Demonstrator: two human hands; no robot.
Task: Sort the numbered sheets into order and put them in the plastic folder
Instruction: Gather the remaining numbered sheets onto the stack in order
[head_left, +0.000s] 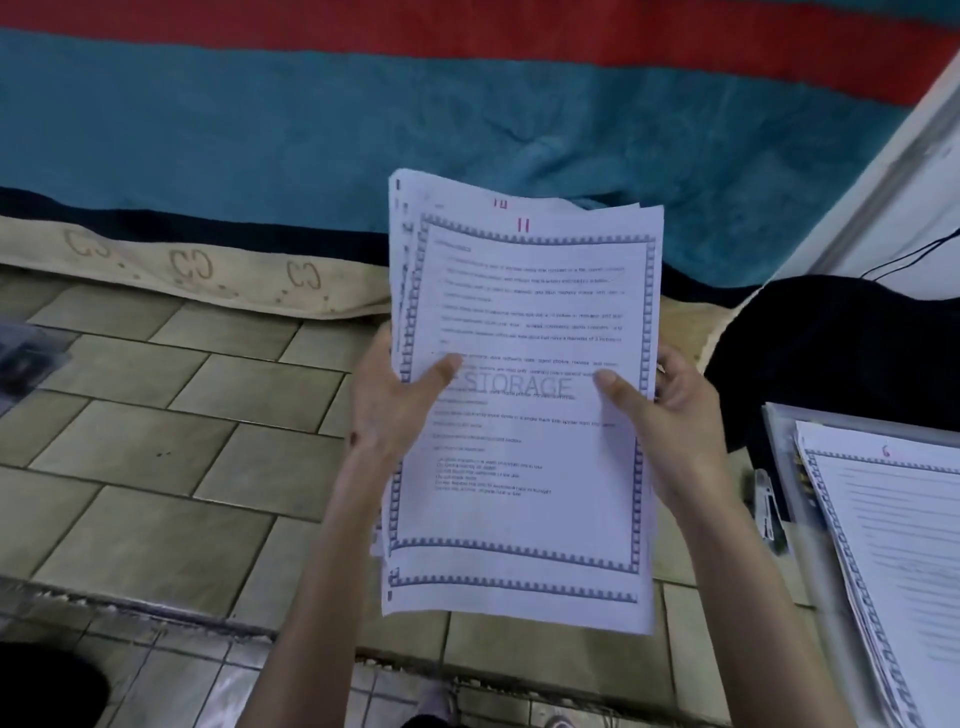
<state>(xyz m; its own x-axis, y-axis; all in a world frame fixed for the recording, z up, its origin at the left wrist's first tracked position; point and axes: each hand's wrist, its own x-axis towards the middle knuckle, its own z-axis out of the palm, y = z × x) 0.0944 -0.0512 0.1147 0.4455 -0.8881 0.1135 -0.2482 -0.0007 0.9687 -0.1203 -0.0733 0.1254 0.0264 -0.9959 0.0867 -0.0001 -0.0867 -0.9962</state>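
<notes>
- The unsorted stack of sheets (519, 405) is held up over the tiled floor (156, 415), sheet 11 on top, another number peeking out behind, probably fanned so the numbers can be read.
- The left hand (387, 410) and right hand (675, 415) each grasp a side edge, thumbs pressed on the front.
- The sorted pile (893, 545), topped by 6, lies on the plastic folder (779, 441) at the right, within reach.
</notes>
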